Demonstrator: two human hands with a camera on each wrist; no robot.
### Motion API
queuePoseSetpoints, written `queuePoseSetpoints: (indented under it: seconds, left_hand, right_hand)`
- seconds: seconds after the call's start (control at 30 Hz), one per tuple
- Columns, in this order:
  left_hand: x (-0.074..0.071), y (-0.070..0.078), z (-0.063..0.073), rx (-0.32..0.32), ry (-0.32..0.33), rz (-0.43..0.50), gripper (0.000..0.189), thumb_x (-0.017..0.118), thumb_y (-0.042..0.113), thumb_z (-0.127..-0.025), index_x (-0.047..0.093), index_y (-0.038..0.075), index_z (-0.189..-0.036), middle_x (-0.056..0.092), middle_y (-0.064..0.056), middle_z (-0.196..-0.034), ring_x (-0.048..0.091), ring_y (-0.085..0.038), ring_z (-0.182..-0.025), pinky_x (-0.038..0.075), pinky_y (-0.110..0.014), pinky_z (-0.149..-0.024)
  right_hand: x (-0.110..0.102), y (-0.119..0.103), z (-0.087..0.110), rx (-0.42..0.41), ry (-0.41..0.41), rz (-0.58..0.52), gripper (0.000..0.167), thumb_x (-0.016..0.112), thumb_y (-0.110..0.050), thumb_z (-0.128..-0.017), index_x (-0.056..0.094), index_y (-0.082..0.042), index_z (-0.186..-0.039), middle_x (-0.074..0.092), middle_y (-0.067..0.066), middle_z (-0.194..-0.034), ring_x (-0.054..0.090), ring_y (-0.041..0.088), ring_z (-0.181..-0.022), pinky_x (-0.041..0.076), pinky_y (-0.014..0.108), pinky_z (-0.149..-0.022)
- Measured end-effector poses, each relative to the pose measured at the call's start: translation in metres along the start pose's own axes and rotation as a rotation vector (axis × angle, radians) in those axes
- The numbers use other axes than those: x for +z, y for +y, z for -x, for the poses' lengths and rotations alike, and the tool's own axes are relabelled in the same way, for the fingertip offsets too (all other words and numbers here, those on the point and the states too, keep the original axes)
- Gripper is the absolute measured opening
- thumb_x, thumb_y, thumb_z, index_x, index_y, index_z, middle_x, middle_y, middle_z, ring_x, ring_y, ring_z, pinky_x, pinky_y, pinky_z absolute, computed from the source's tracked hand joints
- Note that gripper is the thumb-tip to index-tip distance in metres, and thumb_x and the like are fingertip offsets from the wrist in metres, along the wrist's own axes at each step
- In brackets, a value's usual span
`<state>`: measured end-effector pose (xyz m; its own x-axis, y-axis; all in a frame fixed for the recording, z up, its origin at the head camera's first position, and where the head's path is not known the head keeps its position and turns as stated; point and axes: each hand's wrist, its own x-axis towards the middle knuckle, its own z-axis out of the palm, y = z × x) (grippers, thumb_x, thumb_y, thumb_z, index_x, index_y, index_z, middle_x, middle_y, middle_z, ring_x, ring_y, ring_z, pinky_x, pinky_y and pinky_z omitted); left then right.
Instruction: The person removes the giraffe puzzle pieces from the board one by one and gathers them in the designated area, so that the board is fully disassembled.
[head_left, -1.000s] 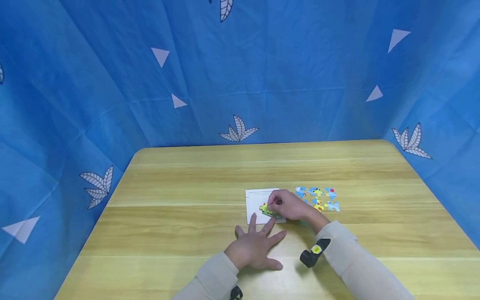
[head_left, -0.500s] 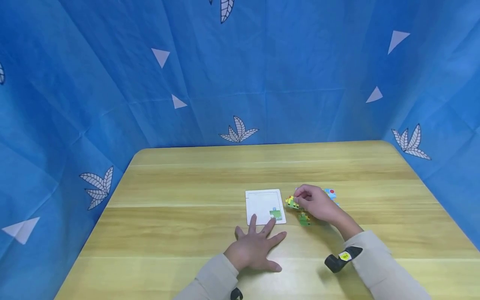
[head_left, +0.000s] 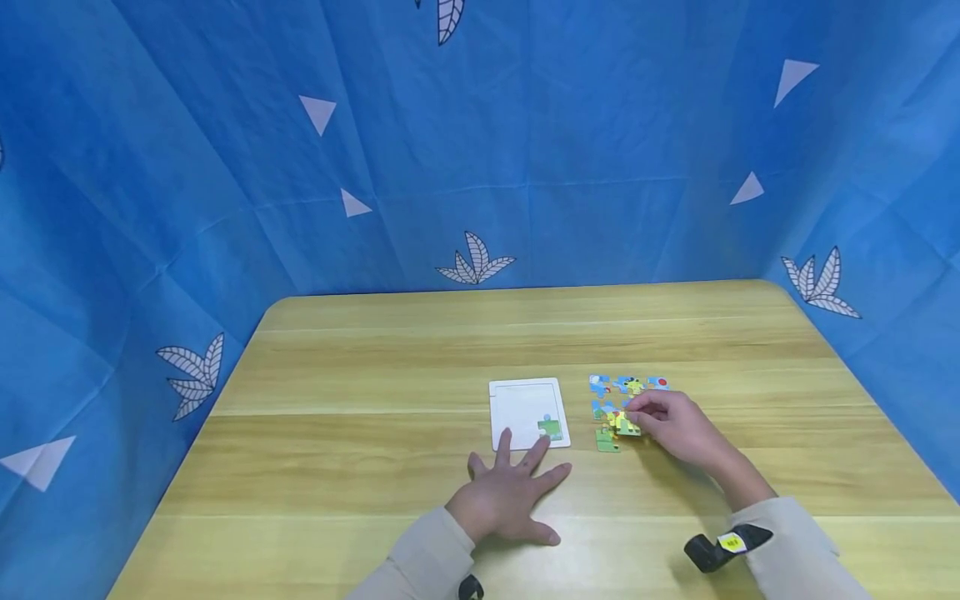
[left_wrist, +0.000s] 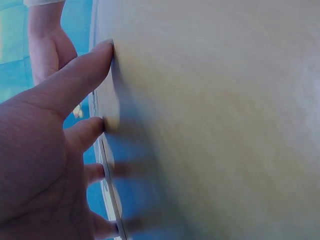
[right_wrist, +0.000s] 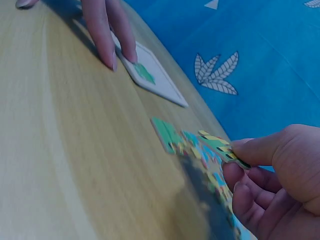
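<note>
My right hand [head_left: 678, 427] pinches a yellow and green puzzle piece [right_wrist: 220, 146] between thumb and fingers, held over the group of loose pieces at the right. My left hand [head_left: 506, 496] lies spread with straight fingers, its fingertips at the near edge of a white square puzzle tray [head_left: 517, 408]. One green piece with a blue tab, the corner piece [head_left: 551, 428], sits in the tray's lower right corner. Among the loose pieces are a green piece [head_left: 607, 442] nearest to me and a blue piece with a red dot [head_left: 657, 383] at the back.
The loose puzzle pieces [head_left: 600, 385] lie in rough rows to the right of the tray. A wooden table [head_left: 360, 375] carries everything, with a blue patterned curtain [head_left: 420, 142] behind it. Each wrist wears a small black camera [head_left: 708, 552].
My right hand has lifted the yellow and green puzzle piece off the tray and carried it right, over the loose pieces. The corner piece stays in the tray. My left hand keeps still.
</note>
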<state>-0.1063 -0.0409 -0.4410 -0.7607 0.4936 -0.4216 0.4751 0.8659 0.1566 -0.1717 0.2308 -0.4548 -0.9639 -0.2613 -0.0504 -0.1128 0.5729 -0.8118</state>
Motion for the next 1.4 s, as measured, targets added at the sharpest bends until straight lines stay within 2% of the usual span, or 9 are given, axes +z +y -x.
queuePoseSetpoints:
  seconds: [0.2,0.37,0.73,1.2,1.4]
  left_hand:
    - [0.001,0.000,-0.001,0.007,-0.002,-0.003,0.086,0.059,0.071,-0.073,0.018,0.049,-0.146,0.003,0.008,-0.159,0.005,-0.046,-0.142,0.026,-0.075,-0.093]
    - [0.002,-0.001,-0.002,0.005,-0.004,0.007,0.088,0.060,0.071,-0.072,0.018,0.049,-0.146,0.003,0.009,-0.159,0.005,-0.046,-0.142,0.025,-0.075,-0.093]
    - [0.001,-0.001,-0.002,0.004,-0.013,0.003,0.089,0.062,0.070,-0.071,0.018,0.049,-0.146,0.003,0.009,-0.159,0.006,-0.046,-0.142,0.026,-0.075,-0.093]
    - [0.001,-0.001,-0.005,0.007,-0.004,-0.051,0.090,0.061,0.072,-0.070,0.017,0.050,-0.146,0.005,0.008,-0.159,0.011,-0.045,-0.141,0.030,-0.073,-0.090]
    - [0.000,0.000,-0.004,0.004,-0.015,-0.043,0.089,0.061,0.072,-0.071,0.017,0.050,-0.146,0.005,0.008,-0.159,0.010,-0.044,-0.142,0.030,-0.073,-0.090]
  right_hand:
    - [-0.005,0.008,0.010,0.010,0.001,0.054,0.010,0.066,-0.013,-0.087,0.066,-0.005,-0.093,0.065,0.005,-0.090,0.060,0.011,-0.080,0.049,0.023,-0.069]
    - [-0.006,0.013,0.015,0.040,0.000,0.102,0.010,0.068,-0.014,-0.085,0.065,-0.007,-0.090,0.063,0.002,-0.083,0.058,0.011,-0.074,0.048,0.023,-0.066]
    - [-0.001,0.017,0.017,0.082,0.032,0.159,0.012,0.067,-0.016,-0.086,0.063,-0.005,-0.090,0.061,0.002,-0.078,0.056,0.012,-0.070,0.046,0.022,-0.059]
    - [0.001,0.015,0.018,0.095,0.067,0.205,0.015,0.068,-0.019,-0.086,0.063,-0.005,-0.089,0.061,0.001,-0.077,0.054,0.012,-0.070,0.043,0.023,-0.060]
    - [0.001,0.015,0.017,0.089,0.077,0.223,0.013,0.066,-0.017,-0.087,0.063,-0.005,-0.090,0.062,0.001,-0.077,0.054,0.012,-0.068,0.044,0.024,-0.061]
